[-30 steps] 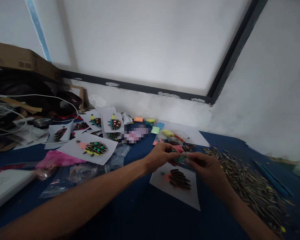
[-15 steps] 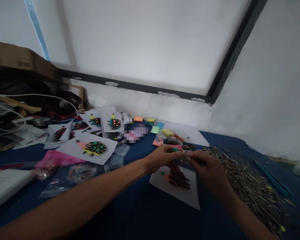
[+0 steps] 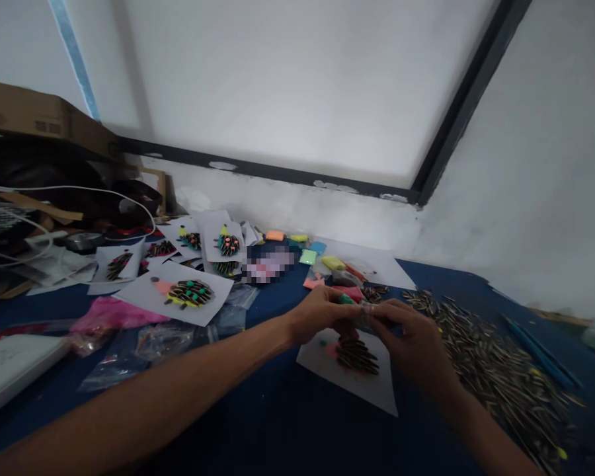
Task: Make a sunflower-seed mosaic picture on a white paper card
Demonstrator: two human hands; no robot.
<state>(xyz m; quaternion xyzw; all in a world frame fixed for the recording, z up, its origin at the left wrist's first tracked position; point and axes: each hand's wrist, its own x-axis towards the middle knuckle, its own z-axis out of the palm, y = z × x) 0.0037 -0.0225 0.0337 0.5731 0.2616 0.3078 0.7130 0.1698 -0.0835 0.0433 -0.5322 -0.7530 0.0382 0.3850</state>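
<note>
My left hand (image 3: 320,312) is closed around a small packet of green modelling clay (image 3: 346,299). Its clear plastic end reaches across to my right hand (image 3: 407,330), whose fingertips pinch it. Both hands are held just above a sheet of white paper (image 3: 347,387). On that sheet is a hedgehog picture: a pink clay head with a dot of green clay (image 3: 323,343) at its tip, and a body of striped sunflower seeds (image 3: 359,357). My left fingers hide part of the picture.
Sunflower seeds (image 3: 496,363) lie heaped on the blue table at right, beside a blue tool-like object (image 3: 543,350). Clay packets (image 3: 333,263) sit at the back. Finished hedgehog pictures (image 3: 191,294), plastic bags (image 3: 163,340) and a white box (image 3: 17,370) are at left.
My hands stay over the paper with the green clay packet. The fingers have shifted slightly, and the clear plastic end sits a little lower between them.
</note>
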